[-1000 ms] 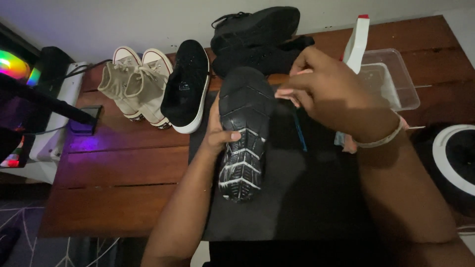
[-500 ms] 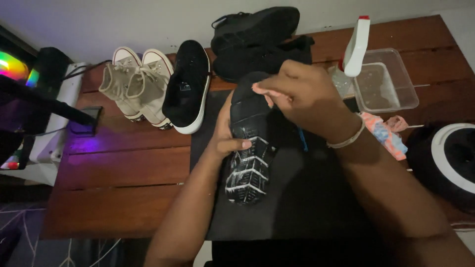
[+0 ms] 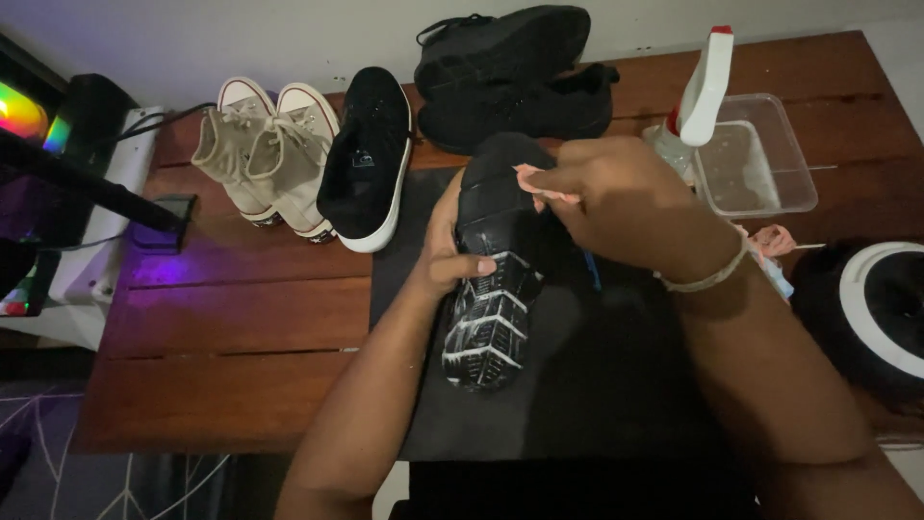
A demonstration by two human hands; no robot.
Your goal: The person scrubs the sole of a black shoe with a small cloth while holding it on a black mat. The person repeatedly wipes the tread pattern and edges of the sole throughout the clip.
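**Shoe sole-up on the mat**

Dim room; wooden bench (image 3: 241, 327) with a black mat (image 3: 597, 385) at frame centre. Left hand (image 3: 452, 255) is clamped round a black shoe (image 3: 496, 279), sole up, mid-frame. Right hand (image 3: 616, 197) is curled over its toe end, fingers pinching something small and pale. Upper left: beige high-tops (image 3: 269, 159), black sneaker (image 3: 371, 159). Upper right: spray bottle (image 3: 703, 87), clear tub (image 3: 760, 159).

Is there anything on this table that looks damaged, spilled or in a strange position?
Nothing is spilled or broken. The black shoe is held sole-up by the left hand, with white marks in the tread grooves near the heel.
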